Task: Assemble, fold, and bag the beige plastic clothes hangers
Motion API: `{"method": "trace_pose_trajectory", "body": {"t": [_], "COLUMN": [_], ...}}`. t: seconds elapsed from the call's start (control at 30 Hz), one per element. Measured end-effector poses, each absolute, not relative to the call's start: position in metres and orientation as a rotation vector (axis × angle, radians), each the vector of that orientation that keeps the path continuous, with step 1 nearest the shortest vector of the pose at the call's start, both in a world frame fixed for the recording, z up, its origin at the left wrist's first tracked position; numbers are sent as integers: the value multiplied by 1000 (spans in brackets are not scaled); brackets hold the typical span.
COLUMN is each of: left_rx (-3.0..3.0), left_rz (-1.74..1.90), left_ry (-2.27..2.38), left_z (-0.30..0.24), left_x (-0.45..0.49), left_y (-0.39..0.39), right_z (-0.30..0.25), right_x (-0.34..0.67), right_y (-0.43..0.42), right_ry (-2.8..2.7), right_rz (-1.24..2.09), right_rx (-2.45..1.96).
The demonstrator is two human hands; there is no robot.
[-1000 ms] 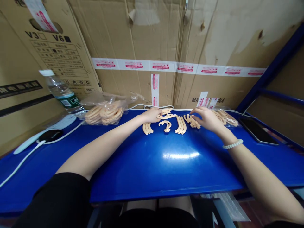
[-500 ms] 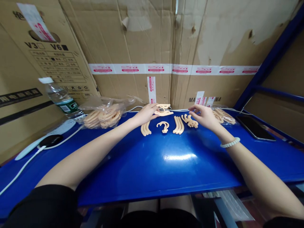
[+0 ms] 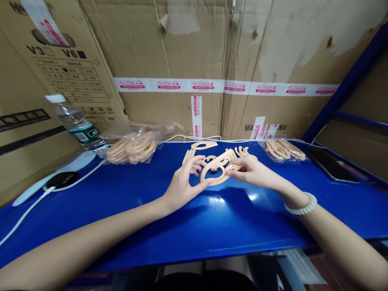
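small peach plastic ring-shaped piece [image 3: 216, 171] half hidden by fingers, left hand [image 3: 183, 186] and right hand [image 3: 253, 173] both pinching it above blue table [image 3: 194, 226]

Peach plastic ring [image 3: 213, 173] — left hand [image 3: 183, 186], right hand [image 3: 251, 171].

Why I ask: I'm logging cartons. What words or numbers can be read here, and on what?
"V3", "V6": left carton.
"MA" and "NA", middle covered: back carton.
Too small or blurred: tape print, bottle label, grid under "V6", black band far left.
No text: peach plastic pieces held by left hand and right hand.
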State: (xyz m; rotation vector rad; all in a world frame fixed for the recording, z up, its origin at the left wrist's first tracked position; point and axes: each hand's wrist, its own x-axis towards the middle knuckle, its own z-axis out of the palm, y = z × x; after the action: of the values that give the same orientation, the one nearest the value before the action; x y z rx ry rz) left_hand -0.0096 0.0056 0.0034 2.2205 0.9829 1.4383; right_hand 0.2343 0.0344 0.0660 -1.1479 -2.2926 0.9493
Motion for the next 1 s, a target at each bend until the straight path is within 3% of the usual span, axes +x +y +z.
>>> {"method": "trace_pose_trajectory", "body": {"t": [0.17, 0.47, 0.7, 1.0], "left_rx": [2327, 2159, 1885, 2001], "left_rz": [1284, 1366, 1456, 1216], "left_ry": [1063, 1107, 1198, 1123], "left_z": [12, 11, 10, 14], "left_x": [-6, -14, -20, -21], "left_y": [1, 5, 14, 11], "right_z": [60, 63, 62, 51], "right_x": [227, 230, 238, 230], "right_y": [19, 25, 39, 40], "right_ry": [-2464, -2319, -2007, -1551], "right_rz": [632, 462, 715, 1279], "right_rx": [-1121, -977, -1023, -967]}}
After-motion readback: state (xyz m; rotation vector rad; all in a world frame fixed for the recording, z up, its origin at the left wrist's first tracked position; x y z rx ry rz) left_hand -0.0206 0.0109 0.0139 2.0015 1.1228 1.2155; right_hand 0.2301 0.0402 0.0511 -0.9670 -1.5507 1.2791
